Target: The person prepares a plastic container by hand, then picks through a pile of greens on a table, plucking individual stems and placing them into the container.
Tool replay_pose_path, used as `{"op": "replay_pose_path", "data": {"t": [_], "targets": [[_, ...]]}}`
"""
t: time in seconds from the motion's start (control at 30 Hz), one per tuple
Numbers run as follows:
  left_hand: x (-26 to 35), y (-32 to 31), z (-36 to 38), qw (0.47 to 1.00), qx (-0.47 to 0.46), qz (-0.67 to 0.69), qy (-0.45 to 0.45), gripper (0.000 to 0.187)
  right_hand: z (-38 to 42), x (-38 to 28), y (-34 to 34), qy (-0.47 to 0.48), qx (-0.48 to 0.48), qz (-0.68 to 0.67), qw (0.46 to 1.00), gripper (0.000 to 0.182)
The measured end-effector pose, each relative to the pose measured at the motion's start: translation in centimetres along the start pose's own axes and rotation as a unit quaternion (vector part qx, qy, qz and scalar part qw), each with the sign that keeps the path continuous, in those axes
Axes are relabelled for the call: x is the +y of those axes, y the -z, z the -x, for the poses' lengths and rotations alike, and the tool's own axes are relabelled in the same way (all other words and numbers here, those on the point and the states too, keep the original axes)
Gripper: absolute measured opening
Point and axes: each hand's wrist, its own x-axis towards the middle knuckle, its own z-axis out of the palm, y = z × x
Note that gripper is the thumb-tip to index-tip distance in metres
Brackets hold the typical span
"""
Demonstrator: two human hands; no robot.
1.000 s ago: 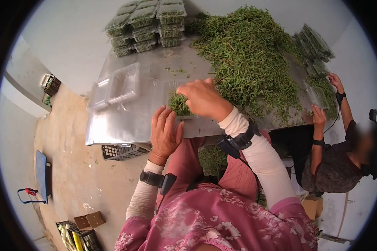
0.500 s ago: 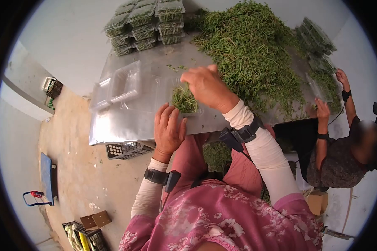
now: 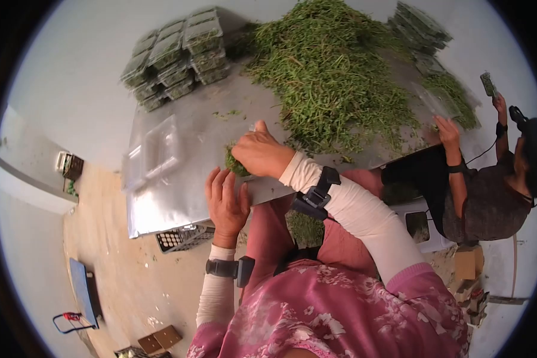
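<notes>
Lowered, the right hand (image 3: 262, 153) covers stringy greens (image 3: 234, 163), grip hidden, left hand (image 3: 227, 206) loosely spread

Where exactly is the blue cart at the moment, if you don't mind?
The blue cart is on the floor at the lower left of the head view, beside the wall.

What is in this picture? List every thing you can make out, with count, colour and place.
Filled boxes: many, clear with green inside, stacked far left and far right
Loose greens: one big heap, green, far side
Clear trays: count unclear, transparent, left
Table: one, silver-grey, centre
Crates: three, dark, under table, far left, bottom edge
Trolley: one, blue, lower left
Cardboard box: one, brown, lower right
Co-worker: one, dark top, right
Left hand: one, bare, table's near edge
Right hand: one, bare, over greens
</notes>
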Motion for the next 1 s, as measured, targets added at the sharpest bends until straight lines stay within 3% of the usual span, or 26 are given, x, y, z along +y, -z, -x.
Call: {"op": "replay_pose_path", "data": {"t": [0.1,0.2,0.3,0.4,0.5,0.53,0.63,0.8,0.9,1.0], "targets": [[0.2,0.1,-0.1,1.0,-0.002,-0.006,-0.001,0.037,-0.3,0.9,1.9,-0.041,-0.013,-0.041,0.998,0.009],[0.3,0.1,-0.1,1.0,-0.001,-0.005,0.002,0.038,0.0,3.7,4.8,-0.11,0.11,-0.018,0.988,0.006],[0.4,0.2,-0.2,1.0,0.007,-0.008,0.004,0.039,1.8,6.6,7.2,-0.23,0.222,-0.017,0.947,0.023],[0.3,0.1,-0.3,1.0,0.005,-0.011,0.002,0.04,3.3,8.8,6.6,-0.334,0.248,0.065,0.907,0.032],[0.3,0.0,0.0,1.0,0.003,-0.014,0.003,0.04,4.6,10.6,6.0,-0.421,0.024,0.024,0.907,0.046],[0.3,0.0,-0.1,1.0,0.004,-0.014,0.003,0.04,4.9,11.6,5.7,-0.413,-0.017,0.021,0.91,0.043],[0.4,0.0,-0.1,1.0,0.014,0.002,0.017,0.036,6.2,13.2,6.1,-0.386,0.025,-0.058,0.92,0.035],[0.3,-0.1,0.0,1.0,0.009,-0.018,0.01,0.041,8.2,14.4,7.5,-0.259,0.258,-0.112,0.924,0.029],[0.3,-0.2,0.1,1.0,0.006,-0.024,0.007,0.041,8.3,12.4,11.1,-0.314,0.215,-0.181,0.907,0.032],[0.3,-0.3,0.1,1.0,0.006,-0.026,0.007,0.04,8.7,12.9,9.6,-0.283,0.098,-0.166,0.939,0.036]]}}
